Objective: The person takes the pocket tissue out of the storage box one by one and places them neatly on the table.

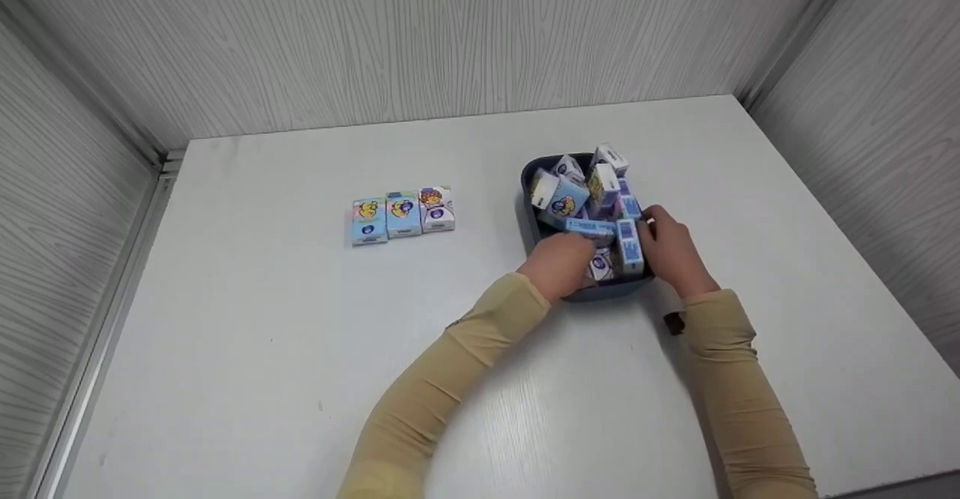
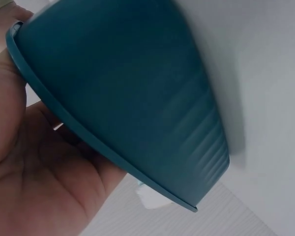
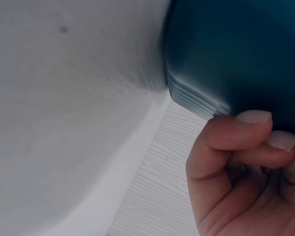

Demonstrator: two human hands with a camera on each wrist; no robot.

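A dark teal plastic bin [image 1: 609,291] full of small cartons stands right of the table's middle. Over its near left rim reaches my left hand [image 1: 559,265], its fingertips hidden among the cartons beside a light blue carton [image 1: 591,229]. The left wrist view shows that palm [image 2: 44,182] beside the bin's rim [image 2: 88,140]; whether the fingers hold a carton is hidden. On the bin's right side, my right hand [image 1: 673,253] grips the rim. Its curled fingers [image 3: 236,135] touch the outer wall [image 3: 236,59] in the right wrist view, close to an upright carton [image 1: 630,246].
Left of the bin, three small cartons lie side by side in a row: two light blue ones [image 1: 369,221] [image 1: 403,215] and a white and purple one [image 1: 437,208]. Wood-grain panels [image 1: 450,41] border the white table [image 1: 300,349] at the back and sides.
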